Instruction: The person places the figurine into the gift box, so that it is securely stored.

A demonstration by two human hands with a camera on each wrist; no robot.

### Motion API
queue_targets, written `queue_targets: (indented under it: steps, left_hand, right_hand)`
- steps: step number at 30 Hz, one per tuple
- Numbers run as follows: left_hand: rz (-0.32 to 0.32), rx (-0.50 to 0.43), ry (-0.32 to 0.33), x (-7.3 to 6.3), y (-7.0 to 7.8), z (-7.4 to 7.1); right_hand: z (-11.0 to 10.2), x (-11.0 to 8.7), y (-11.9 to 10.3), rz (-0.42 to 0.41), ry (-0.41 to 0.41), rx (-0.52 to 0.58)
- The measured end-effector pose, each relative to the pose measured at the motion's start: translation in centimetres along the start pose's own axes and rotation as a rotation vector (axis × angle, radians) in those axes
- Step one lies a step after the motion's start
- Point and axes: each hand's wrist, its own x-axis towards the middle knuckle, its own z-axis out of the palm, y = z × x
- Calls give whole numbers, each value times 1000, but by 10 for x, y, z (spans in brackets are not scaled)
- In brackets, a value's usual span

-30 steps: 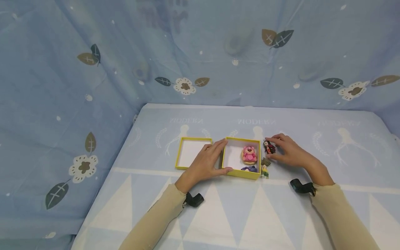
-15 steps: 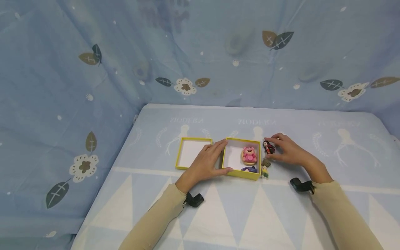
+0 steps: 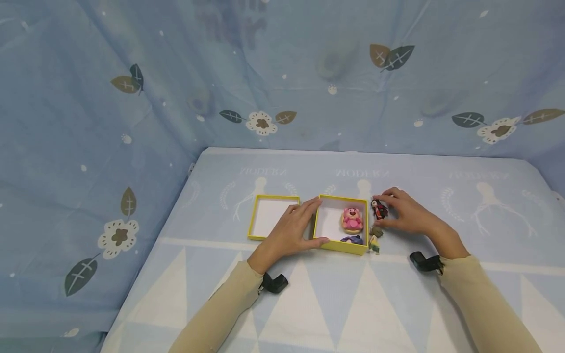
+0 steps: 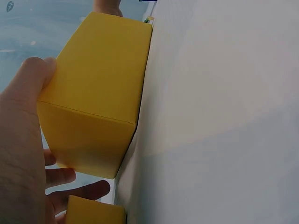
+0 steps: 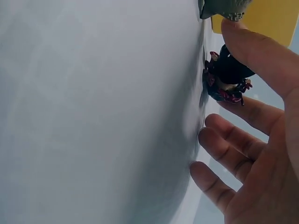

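My left hand holds the left side of an open yellow box, thumb on the near wall, fingers at the far left corner. In the left wrist view the box covers part of the fingers. Inside lie a pink bear figurine and a purple-blue figurine, partly hidden by the wall. Right of the box, my right hand has a small dark red-and-black figurine between thumb and index finger; its other fingers rest apart in the right wrist view. A green-and-yellow figurine lies just nearer.
The shallow yellow-rimmed box lid lies open side up, left of the box and behind my left hand. A pale blue patterned cloth covers the table. Blue printed fabric hangs along the back and left.
The red-and-black figurine has shifted very slightly left with my right hand. My left hand and the box look unmoved.
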Motion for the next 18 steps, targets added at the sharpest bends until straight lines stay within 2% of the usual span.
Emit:
queue_targets:
  steps: [7, 18]
  left_hand:
    - [6, 9, 3, 0, 0, 0]
    - [3, 9, 5, 0, -1, 1]
  right_hand:
    - [-3, -2, 0, 33, 13, 10]
    - [-15, -3, -8, -21, 69, 3]
